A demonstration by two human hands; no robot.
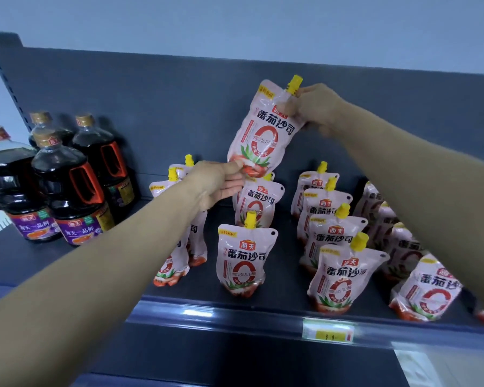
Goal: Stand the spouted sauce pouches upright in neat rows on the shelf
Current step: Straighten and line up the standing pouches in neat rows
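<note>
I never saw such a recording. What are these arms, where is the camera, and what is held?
No machine: these are a person's bare arms, filmed by a camera on the head, looking down. The right hand pinches the top, beside the yellow cap, of a pink spouted sauce pouch; the left hand holds its bottom edge. It hangs over a dark grey shelf, where other pink pouches stand in rows. At the left stand dark sauce bottles with orange handles.
</note>
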